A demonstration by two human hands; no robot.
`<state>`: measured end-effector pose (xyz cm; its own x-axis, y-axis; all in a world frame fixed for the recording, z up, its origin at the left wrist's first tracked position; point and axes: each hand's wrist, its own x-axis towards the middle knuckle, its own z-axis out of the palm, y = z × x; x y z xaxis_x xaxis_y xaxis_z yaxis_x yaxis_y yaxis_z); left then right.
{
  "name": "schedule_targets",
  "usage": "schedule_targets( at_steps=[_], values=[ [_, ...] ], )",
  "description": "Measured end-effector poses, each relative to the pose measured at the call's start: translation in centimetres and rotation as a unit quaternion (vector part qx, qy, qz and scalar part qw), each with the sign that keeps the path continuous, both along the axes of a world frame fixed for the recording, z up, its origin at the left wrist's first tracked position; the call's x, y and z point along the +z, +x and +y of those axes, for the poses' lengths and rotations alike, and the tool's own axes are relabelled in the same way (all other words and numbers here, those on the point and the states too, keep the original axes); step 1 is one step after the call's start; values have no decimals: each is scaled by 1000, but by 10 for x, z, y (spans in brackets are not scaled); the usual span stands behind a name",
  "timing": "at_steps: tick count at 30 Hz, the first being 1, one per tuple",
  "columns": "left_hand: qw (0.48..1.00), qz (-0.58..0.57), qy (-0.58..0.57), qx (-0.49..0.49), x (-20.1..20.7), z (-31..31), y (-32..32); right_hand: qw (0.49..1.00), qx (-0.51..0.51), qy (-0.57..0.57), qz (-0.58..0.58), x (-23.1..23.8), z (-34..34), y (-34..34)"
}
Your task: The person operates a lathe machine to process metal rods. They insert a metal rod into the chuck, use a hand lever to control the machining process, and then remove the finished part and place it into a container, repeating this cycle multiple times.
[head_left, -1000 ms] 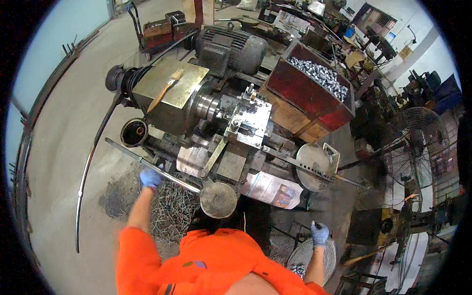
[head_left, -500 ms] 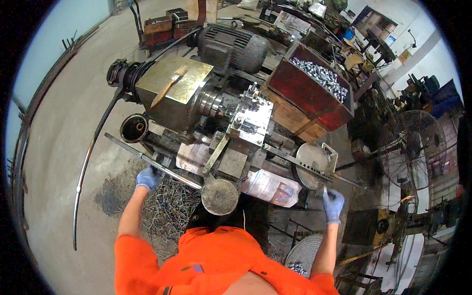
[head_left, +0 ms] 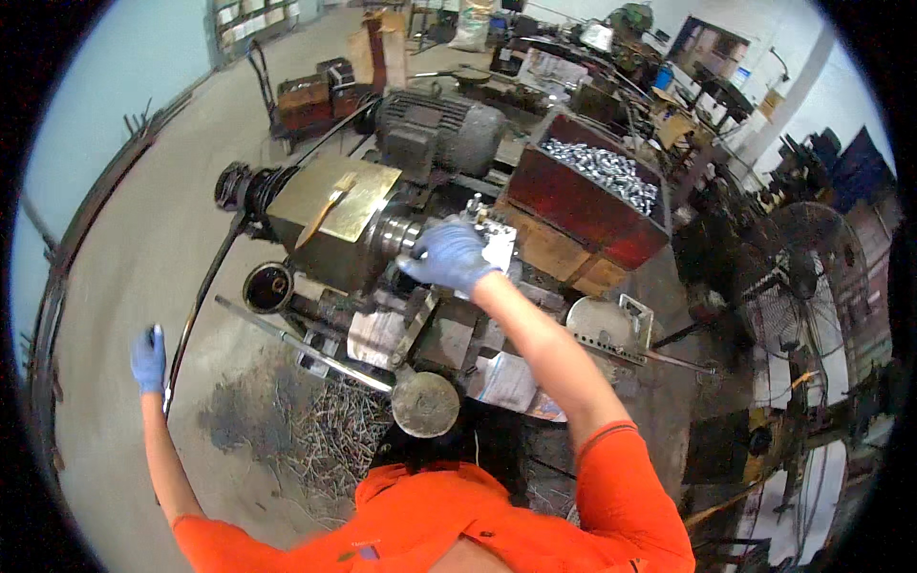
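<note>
My right hand (head_left: 447, 256), in a blue-grey glove, reaches over the lathe. Its fingers are bent together at the steel chuck (head_left: 394, 235); what they hold, if anything, is hidden behind them. Part of the bright tool slide (head_left: 500, 246) shows just right of the hand. My left hand (head_left: 148, 361), gloved alike, is out at the far left, beside a long dark lever (head_left: 202, 294) that slopes down from the headstock. A gap seems to separate hand and lever, and its finger shape is unclear. A brush (head_left: 325, 212) lies on the brassy headstock cover (head_left: 368, 191).
A dark red bin (head_left: 583, 196) of small shiny metal parts stands on wood behind the slide. A long metal bar (head_left: 306, 346) runs toward a round plate (head_left: 425, 403) in front of me. Metal shavings (head_left: 334, 430) cover the floor below. A fan (head_left: 802, 277) stands right.
My right hand has swung from the right side across to the chuck. My left hand has left the near end of the lathe and moved outward left, near the lever. The view has shifted slightly.
</note>
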<state>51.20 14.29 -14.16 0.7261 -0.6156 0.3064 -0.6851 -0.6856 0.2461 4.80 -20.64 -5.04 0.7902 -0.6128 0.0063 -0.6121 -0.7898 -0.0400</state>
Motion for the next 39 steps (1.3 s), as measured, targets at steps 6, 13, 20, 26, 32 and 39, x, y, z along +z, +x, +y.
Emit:
schedule_targets(
  at_steps=[6,13,20,26,32,39],
  values=[
    [995,19,43,91,-21,-7,-150,999,-44,21,13,-20,-7,18],
    [995,10,87,50,-22,-16,-162,996,-76,49,-4,-12,0,16],
    [983,181,34,-26,-41,-70,-85,998,-55,23,-29,-8,-4,8],
    [964,261,-16,-35,-35,-65,-92,982,-91,-97,-134,46,8,-77],
    [978,197,-38,-52,-93,-77,-57,909,-264,-233,-224,55,-67,-201],
    [987,140,-24,-68,-85,-68,-43,925,-316,-152,-149,27,-39,-208]
  ],
)
